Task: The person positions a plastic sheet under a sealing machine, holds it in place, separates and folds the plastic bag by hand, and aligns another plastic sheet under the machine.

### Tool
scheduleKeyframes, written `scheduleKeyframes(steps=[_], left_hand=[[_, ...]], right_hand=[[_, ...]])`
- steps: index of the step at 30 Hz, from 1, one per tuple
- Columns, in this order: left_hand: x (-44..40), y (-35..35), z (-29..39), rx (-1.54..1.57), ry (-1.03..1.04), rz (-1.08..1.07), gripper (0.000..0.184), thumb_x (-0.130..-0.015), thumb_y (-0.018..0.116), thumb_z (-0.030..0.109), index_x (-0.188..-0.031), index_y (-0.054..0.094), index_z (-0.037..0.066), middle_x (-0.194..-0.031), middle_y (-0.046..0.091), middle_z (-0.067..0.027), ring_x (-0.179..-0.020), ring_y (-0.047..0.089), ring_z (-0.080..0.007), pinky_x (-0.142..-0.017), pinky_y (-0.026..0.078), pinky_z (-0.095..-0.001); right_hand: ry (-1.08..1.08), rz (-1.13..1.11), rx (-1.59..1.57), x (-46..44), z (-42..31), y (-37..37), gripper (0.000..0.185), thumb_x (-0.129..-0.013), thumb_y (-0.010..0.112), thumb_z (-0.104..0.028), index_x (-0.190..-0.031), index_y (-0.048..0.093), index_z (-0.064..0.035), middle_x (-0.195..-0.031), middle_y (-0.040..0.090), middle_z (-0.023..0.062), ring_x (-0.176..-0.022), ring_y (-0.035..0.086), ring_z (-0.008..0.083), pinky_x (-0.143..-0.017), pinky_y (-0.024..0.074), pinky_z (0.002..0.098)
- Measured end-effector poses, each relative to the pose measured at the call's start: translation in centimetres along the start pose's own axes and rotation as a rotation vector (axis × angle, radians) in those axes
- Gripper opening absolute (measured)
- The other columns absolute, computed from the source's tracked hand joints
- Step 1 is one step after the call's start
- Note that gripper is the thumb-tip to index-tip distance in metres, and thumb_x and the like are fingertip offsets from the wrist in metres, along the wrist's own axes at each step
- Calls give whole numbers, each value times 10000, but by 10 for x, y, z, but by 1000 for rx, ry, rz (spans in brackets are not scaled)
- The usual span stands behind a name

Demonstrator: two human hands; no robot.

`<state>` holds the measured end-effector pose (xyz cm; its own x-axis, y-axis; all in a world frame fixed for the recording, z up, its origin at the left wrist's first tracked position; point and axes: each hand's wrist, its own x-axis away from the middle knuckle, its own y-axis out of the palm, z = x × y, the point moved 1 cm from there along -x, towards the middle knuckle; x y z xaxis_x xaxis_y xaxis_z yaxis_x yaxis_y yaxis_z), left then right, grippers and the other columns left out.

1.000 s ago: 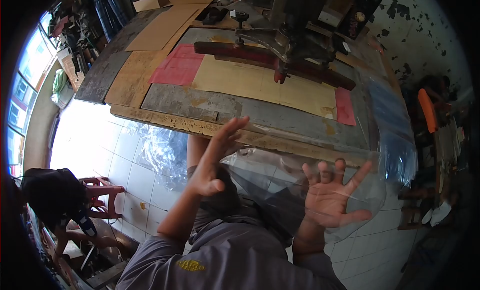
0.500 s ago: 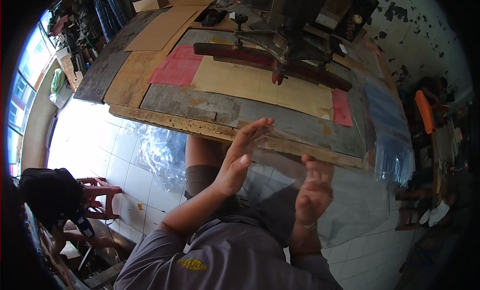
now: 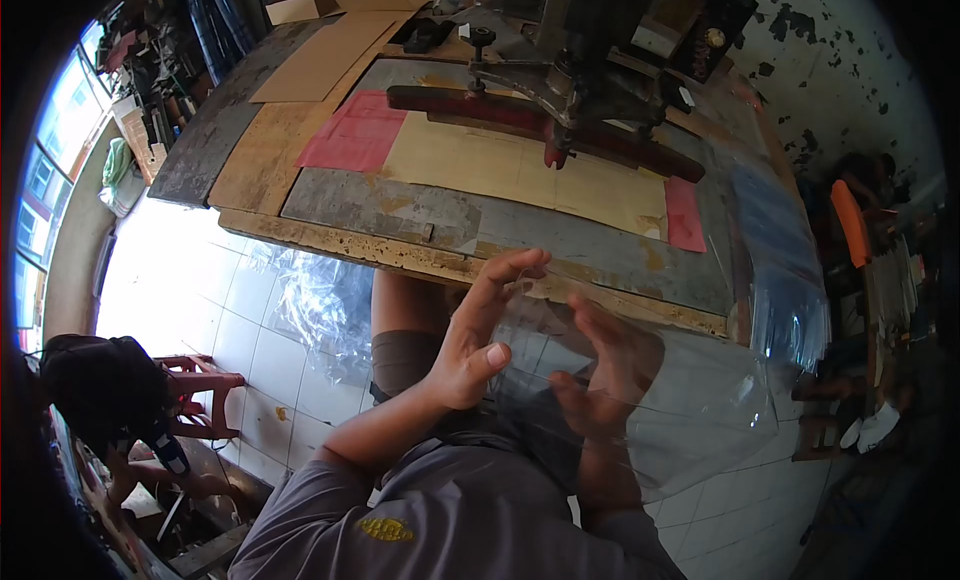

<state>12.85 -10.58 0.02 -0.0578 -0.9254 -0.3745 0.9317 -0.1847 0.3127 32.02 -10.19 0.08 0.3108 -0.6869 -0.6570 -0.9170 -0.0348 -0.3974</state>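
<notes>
A clear plastic sheet (image 3: 700, 400) hangs in front of my body, below the workbench's front edge. My left hand (image 3: 478, 340) is at its left end, fingers stretched upward and thumb apart, with the sheet's edge against the fingers. My right hand (image 3: 605, 375) shows through the clear plastic, fingers extended and thumb apart. Whether the plastic is one layer or several I cannot tell. Just beyond the hands is a press with a dark red bar (image 3: 540, 130), standing over a yellow sheet (image 3: 530, 175) on the grey bed.
Stacked clear plastic sheets (image 3: 785, 270) drape over the bench's right edge. Crumpled clear plastic (image 3: 325, 300) lies on the tiled floor at left. Cardboard (image 3: 325, 55) rests on the bench's far left. A red stool (image 3: 205, 395) with a black bag (image 3: 105, 390) stands at lower left.
My right hand has moved slightly left and turned, and now appears behind the plastic. My left hand has lowered a little. The sheet has shifted and its surface looks tauter.
</notes>
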Motion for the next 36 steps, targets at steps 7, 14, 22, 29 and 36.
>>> scheduleKeyframes(steps=[7,14,22,29,36], left_hand=[[1,5,-3,-12,-7,-64,1142,-907,644,734,-1678,259,-16,-1623,398,-207,-1518,380,-321,-1259,256,-482],[-1,-1,-5,-19,-15,-22,1110,-916,633,725,-1667,293,-19,-1601,413,-203,-1511,391,-314,-1257,266,-465],[-3,-4,-6,-56,-1,15,1138,-911,556,778,-1655,310,-47,-1576,437,-202,-1475,417,-290,-1243,282,-457],[-2,-6,-9,-63,20,1,1100,-937,557,783,-1656,327,-17,-1577,436,-189,-1471,421,-299,-1227,312,-457],[-1,-7,-12,-103,40,-13,1057,-947,588,747,-1658,335,8,-1579,434,-184,-1446,446,-302,-1220,324,-466]], right_hand=[[-35,-260,82,-4,5,22,671,-978,777,-378,-1545,550,-100,-1671,377,253,-1527,422,446,-1214,406,552],[-43,-150,96,-1,0,26,775,-997,760,-380,-1629,399,-113,-1639,361,304,-1459,469,496,-1167,446,570],[-84,65,28,18,10,33,810,-974,794,-371,-1608,402,-56,-1620,370,319,-1427,499,481,-1134,485,541],[-52,-174,78,13,2,30,600,-979,755,-216,-1534,567,-86,-1614,450,279,-1489,452,478,-1194,383,562],[-153,-286,48,15,9,38,513,-992,692,-136,-1500,630,-120,-1628,493,187,-1536,420,428,-1216,349,562]])
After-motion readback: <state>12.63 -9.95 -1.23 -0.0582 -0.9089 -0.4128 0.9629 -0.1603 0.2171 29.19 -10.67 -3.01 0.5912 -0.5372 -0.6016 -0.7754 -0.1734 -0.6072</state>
